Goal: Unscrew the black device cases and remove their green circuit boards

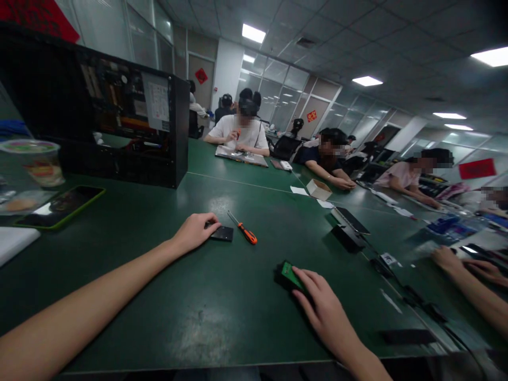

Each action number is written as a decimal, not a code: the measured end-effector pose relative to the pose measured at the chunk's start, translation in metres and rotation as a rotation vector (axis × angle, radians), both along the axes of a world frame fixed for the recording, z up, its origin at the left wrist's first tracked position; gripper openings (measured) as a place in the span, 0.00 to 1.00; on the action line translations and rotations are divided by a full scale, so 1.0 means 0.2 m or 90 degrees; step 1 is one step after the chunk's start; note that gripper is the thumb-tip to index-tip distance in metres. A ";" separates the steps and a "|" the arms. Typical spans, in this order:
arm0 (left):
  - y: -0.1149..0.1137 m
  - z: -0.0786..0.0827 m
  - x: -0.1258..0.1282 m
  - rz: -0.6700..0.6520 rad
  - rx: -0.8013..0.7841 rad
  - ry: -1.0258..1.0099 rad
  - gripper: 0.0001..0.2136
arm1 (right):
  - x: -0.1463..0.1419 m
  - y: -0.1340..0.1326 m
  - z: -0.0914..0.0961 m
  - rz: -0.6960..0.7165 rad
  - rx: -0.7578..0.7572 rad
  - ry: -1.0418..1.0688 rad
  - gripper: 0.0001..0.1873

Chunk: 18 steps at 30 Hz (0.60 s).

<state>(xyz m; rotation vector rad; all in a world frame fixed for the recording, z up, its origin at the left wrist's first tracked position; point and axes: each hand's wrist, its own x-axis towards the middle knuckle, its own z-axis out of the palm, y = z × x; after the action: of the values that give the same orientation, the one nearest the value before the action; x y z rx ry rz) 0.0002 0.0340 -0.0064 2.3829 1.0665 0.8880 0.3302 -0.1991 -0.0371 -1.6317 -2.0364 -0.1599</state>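
My left hand [194, 230] rests on the green table [166, 296], fingers curled over the near end of a small flat black part [221, 233]. An orange-handled screwdriver [243, 228] lies just right of that part. My right hand [323, 307] lies palm down with its fingers on a small green and black block [289, 275] nearer the front edge.
An open black computer case [119, 114] stands at the back left, with a green-edged phone [59, 207], a cup [37, 161] and a white pad nearby. Another person's hands [472, 264] work at the right among black parts and cables. Several people sit along the far side.
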 end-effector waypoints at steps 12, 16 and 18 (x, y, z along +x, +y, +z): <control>-0.01 -0.01 0.01 -0.077 -0.085 -0.056 0.11 | 1.11 0.00 -0.14 -0.469 -0.047 -0.095 0.41; -0.01 0.00 0.01 -0.092 -0.116 -0.065 0.12 | 1.09 -0.02 -0.17 -0.477 -0.018 -0.104 0.40; -0.02 0.00 0.02 -0.107 -0.139 -0.070 0.12 | 1.08 -0.02 -0.17 -0.456 -0.002 -0.106 0.41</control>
<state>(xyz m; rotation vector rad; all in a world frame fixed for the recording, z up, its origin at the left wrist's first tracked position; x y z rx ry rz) 0.0040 0.0299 -0.0071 2.1794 0.8599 0.7889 0.5460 -0.2030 -0.0702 -2.3451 -1.4623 -0.5549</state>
